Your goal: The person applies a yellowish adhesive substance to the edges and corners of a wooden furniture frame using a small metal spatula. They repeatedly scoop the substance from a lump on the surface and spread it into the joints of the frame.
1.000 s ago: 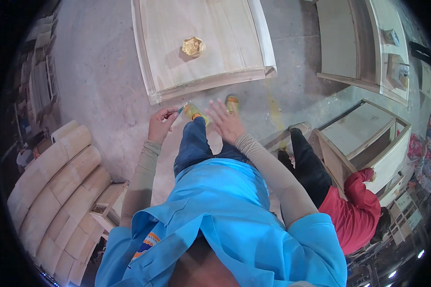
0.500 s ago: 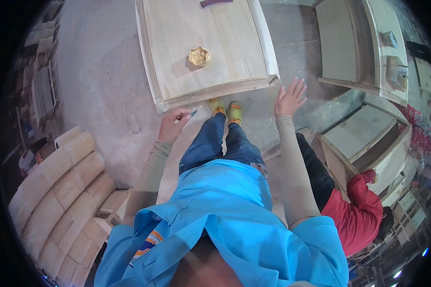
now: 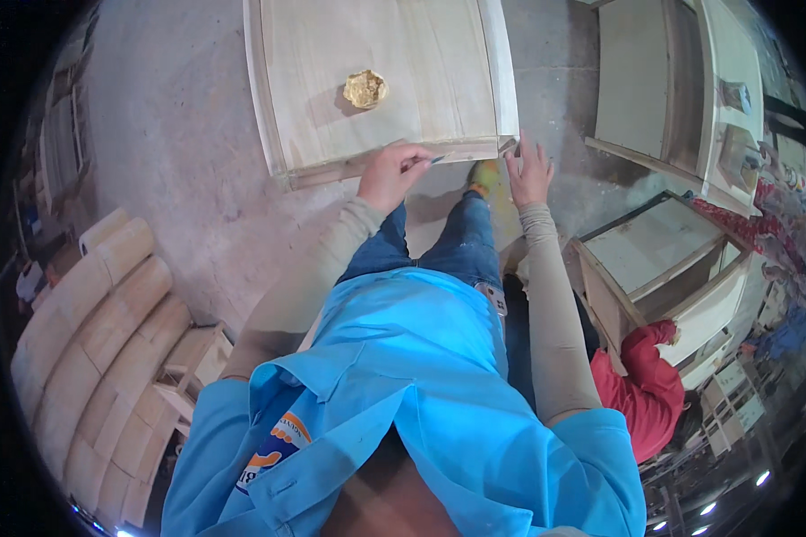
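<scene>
Concrete floor [image 3: 197, 179], pale wooden panel [image 3: 385, 54], left hand [image 3: 390, 174] pinching small tool [image 3: 436, 160]

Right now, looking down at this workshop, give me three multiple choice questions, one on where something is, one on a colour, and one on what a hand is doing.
1. Where does the crumpled yellowish lump lie?
A. On the flat wooden panel
B. On the concrete floor
C. In the person's right hand

2. What colour is the person's vest?
A. Red
B. Bright blue
C. Green

3. What is the left hand doing?
A. Hanging open at the side
B. Resting flat on the floor
C. Pinching a small thin tool at the panel's near edge

Answers:
1 A, the lump sits on the panel's top, apart from both hands.
2 B, the vest over the shoulders is bright blue.
3 C, the left hand's fingers close on the tool by the edge, while the right hand is spread open near the panel's corner.
</scene>
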Tool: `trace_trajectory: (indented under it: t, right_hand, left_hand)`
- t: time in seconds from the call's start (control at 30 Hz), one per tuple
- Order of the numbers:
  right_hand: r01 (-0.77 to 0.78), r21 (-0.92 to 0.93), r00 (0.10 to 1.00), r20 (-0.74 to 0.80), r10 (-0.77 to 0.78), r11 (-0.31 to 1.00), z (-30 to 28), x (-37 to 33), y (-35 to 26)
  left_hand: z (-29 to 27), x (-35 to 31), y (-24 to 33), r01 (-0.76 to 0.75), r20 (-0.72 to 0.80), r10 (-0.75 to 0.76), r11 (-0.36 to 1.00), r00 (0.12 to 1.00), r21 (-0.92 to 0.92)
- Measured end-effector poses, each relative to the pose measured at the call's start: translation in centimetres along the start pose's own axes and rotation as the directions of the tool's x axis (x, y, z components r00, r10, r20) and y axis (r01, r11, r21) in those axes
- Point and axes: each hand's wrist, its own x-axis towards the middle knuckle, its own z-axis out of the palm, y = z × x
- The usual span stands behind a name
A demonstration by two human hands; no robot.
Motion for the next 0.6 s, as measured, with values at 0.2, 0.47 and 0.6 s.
trace_trajectory:
  t: [0.2,0.47,0.6]
  right_hand:
    - [0.131,0.192,0.972,0.169,-0.164,0.973,-0.4,2.0,2.4]
    - [0.227,0.321,0.906,0.277,-0.320,0.920,-1.6,4.1,2.8]
    - [0.244,0.397,0.905,0.234,-0.354,0.885,-0.7,4.0,3.5]
  left_hand:
    - [6.4,2.2,1.9,0.164,-0.196,-0.144,0.983,0.970,0.088]
    - [12.1,3.3,2.5,0.285,-0.415,-0.236,0.957,0.878,0.058]
    - [13.2,3.4,3.6,0.321,-0.459,-0.223,0.936,0.860,0.147]
